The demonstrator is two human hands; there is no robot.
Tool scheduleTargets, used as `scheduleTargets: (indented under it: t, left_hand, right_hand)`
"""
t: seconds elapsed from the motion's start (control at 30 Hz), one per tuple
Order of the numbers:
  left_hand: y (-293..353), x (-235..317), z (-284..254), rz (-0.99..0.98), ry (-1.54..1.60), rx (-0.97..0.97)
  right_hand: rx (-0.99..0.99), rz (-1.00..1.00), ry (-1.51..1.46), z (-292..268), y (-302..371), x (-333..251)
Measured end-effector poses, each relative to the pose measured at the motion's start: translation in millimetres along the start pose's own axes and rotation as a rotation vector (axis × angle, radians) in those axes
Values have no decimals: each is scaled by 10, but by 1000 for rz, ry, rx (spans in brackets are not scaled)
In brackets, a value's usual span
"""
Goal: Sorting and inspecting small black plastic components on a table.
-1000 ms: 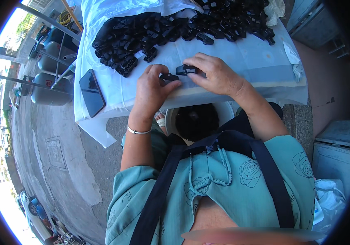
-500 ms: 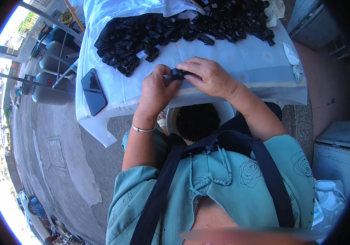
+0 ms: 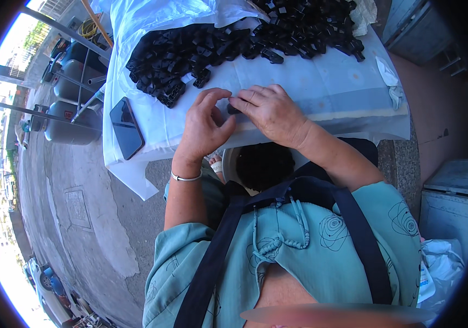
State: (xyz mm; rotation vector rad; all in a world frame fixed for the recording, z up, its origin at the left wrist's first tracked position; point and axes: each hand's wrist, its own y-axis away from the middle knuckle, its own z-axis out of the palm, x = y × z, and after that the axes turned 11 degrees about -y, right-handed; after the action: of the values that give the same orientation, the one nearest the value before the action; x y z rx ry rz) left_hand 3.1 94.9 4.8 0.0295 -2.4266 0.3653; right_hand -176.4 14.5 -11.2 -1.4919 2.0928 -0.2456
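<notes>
My right hand (image 3: 273, 113) is closed over a small black plastic part (image 3: 233, 109), mostly covered by its fingers. Close beside it, my left hand (image 3: 205, 121), with a bracelet at the wrist, curves with thumb and fingers apart. Its fingertips come near those of my right hand, and I see nothing gripped in it. Both hands are above the near edge of a table (image 3: 321, 82) under a whitish plastic cover. Beyond them lies a large heap of similar black plastic parts (image 3: 201, 49), some partly under a sheet of clear plastic (image 3: 152, 16).
A phone (image 3: 127, 128) lies on the table's left side. White crumpled scraps (image 3: 389, 79) sit at its right edge. Below the near edge, a pale bucket (image 3: 301, 158) holds a dark mass. Grey tanks (image 3: 67, 123) stand to the left, metal cabinets (image 3: 447, 213) to the right.
My left thumb and fingers have spread and come off the black part. My right hand has shifted slightly left and nearer, and now covers most of the part.
</notes>
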Motion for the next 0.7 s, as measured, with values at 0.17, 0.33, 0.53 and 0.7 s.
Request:
scheduleTargets:
  t: [0.17, 0.33, 0.53, 0.7]
  left_hand:
    - [-163, -243, -86, -115, -365, 278]
    - [-313, -327, 85, -85, -445, 293]
    - [-194, -97, 88, -35, -318, 141]
    - [-169, -64, -23, -62, -405, 78]
  right_hand:
    - [24, 31, 20, 8, 45, -80]
    - [215, 157, -99, -276, -131, 308]
    - [224, 279, 177, -170, -147, 678]
    - [-58, 579, 107, -391, -227, 402]
